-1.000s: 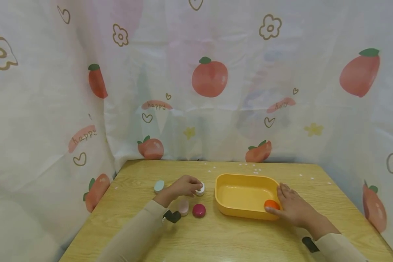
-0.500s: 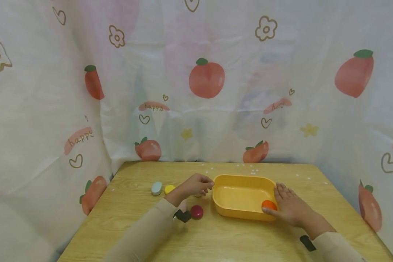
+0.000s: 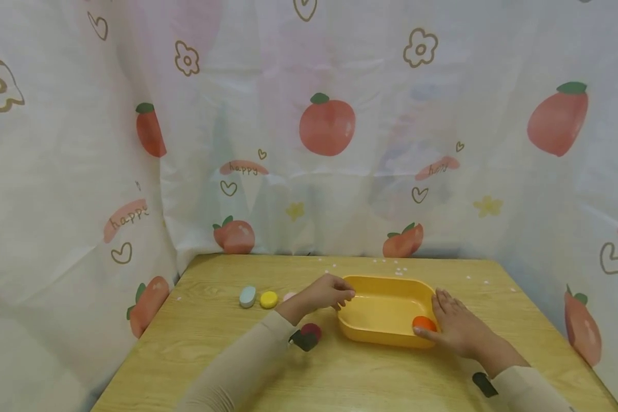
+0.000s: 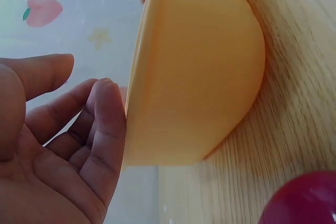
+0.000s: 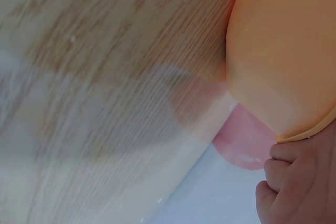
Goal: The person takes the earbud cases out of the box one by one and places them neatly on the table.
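My left hand (image 3: 329, 294) hovers at the left rim of a yellow plastic basin (image 3: 386, 342). In the left wrist view, a gap separates thumb from loosely bent fingers, and nothing shows between them; one finger meets the basin's edge. A white piece seen earlier is out of sight. Along the basin's right end lies my right hand (image 3: 460, 329), fingers straight against the side and thumb over the near corner. Inside that corner sits an orange round piece (image 3: 423, 324), partly covered by the thumb. A crimson smooth round piece (image 4: 304, 203) lies left of the basin, under my left wrist.
Farther left on the wooden table (image 3: 195, 355) lie a pale blue-green oval piece (image 3: 247, 297), a yellow round one (image 3: 269, 299) and a pale pink one (image 3: 289, 296), partly hidden. Small white specks dot the table's far side. A fruit-printed curtain (image 3: 329, 194) surrounds the table.
My left hand has moved right, from the white round piece to the basin's left rim. That piece no longer shows. My right hand has stayed at the basin.
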### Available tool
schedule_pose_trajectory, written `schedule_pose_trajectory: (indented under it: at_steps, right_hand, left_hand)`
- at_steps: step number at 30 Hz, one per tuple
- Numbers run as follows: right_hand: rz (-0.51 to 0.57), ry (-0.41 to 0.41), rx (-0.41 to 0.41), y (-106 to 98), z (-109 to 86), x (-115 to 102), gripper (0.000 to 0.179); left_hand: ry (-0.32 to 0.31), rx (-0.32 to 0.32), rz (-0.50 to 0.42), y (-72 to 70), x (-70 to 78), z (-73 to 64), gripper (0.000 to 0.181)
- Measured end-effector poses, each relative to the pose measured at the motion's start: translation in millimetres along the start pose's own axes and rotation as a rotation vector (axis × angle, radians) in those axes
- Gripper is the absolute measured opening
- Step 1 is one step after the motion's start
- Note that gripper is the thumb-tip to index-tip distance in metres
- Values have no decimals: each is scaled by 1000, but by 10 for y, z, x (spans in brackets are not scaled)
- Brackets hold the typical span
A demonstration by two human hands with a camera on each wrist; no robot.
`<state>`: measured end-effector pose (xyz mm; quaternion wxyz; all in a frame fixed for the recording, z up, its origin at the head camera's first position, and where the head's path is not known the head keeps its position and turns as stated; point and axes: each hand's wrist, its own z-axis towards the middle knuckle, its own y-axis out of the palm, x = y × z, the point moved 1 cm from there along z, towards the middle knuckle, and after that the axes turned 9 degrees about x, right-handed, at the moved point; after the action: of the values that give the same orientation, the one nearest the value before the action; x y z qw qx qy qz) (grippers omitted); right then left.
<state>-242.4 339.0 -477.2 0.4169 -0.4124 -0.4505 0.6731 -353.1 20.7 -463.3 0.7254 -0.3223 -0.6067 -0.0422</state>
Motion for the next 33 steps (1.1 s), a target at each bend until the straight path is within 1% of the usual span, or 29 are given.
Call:
schedule_pose_trajectory:
  at_steps: [3,7,10,15,19,24,29,33]
  right_hand:
    - [1,-2,3,2,4,-9,101]
    - [14,0,1,7,4,-21,100]
    - [15,-1,0,12,7,-19,100]
    - [18,1,-5,10,5,-7,100]
    - [34,2,-8,1,0,-11,99]
    - [33,5,-7,-2,-8,-16,99]
    - [26,8,-6,-5,-4,-17,100]
    - [37,6,0,0,-7,-35,99]
  left_hand:
    - [1,4,5,37,12,15,23]
    - [-14,7,9,79,28,32,21]
    - [-18,2,-2,105,46,46,22]
    - [2,-9,-29,169,80,72,23]
    - [-8,-14,-45,241,75,91,21]
    - [-9,-21,-32,331,101,111,22]
    - [-9,-50,-32,400,135,135,20]
    - [-27,-50,-13,456,171,120,19]
